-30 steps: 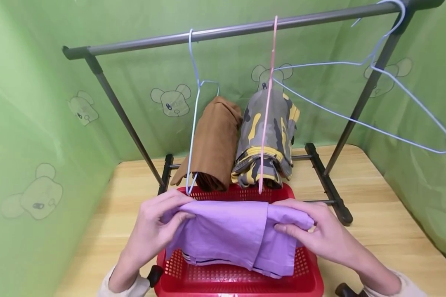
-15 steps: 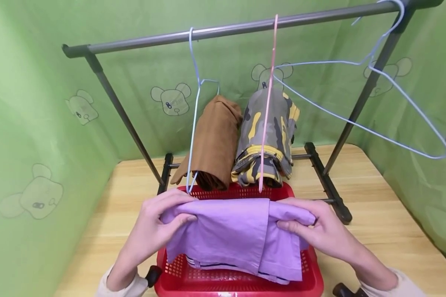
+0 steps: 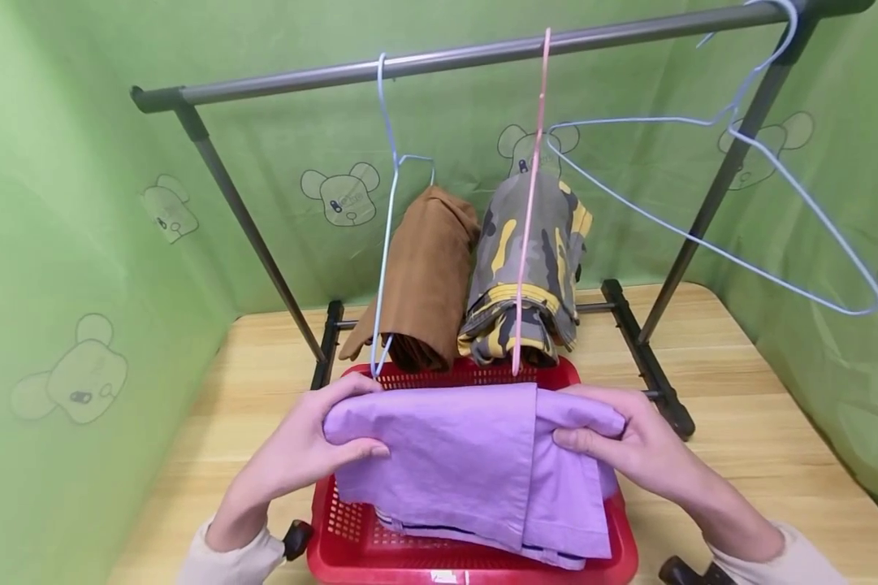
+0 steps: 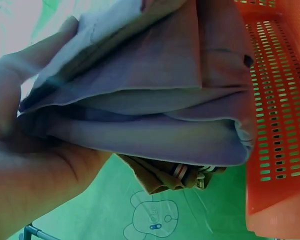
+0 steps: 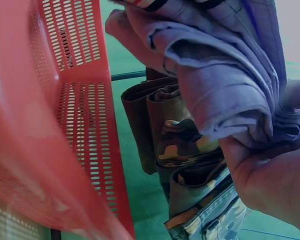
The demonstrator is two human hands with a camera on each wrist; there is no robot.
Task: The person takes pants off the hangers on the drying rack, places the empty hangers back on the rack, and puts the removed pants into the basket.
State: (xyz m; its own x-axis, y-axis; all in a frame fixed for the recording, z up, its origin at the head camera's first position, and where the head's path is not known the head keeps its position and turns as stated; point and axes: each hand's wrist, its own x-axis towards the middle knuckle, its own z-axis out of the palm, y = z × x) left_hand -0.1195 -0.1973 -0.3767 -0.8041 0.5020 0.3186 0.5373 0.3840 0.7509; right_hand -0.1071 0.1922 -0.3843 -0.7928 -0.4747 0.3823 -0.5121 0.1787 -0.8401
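A folded purple garment (image 3: 460, 463) is held level over the red basket (image 3: 623, 552), with its lower layers hanging toward me. My left hand (image 3: 300, 447) grips its left end, thumb in front and fingers mostly hidden behind the cloth. At the other end, my right hand (image 3: 636, 443) pinches the cloth the same way. The left wrist view shows stacked layers of the purple garment (image 4: 155, 130) beside the thumb. In the right wrist view the garment's end (image 5: 225, 100) looks rolled or bunched, with a dark-striped edge above.
Behind the basket, a rolled brown garment (image 3: 427, 276) and a rolled camouflage garment (image 3: 522, 252) lie side by side. A dark rack bar (image 3: 468, 57) spans above, carrying a blue hanger (image 3: 387, 244), a pink hanger (image 3: 529, 211) and another blue hanger (image 3: 797, 179) angled right. Green curtain (image 3: 263, 203) surrounds the wooden table (image 3: 738, 390).
The purple garment's top edge has risen slightly, while its hanging lower edge has shifted right and toward me. Both hands keep their grip on its ends.
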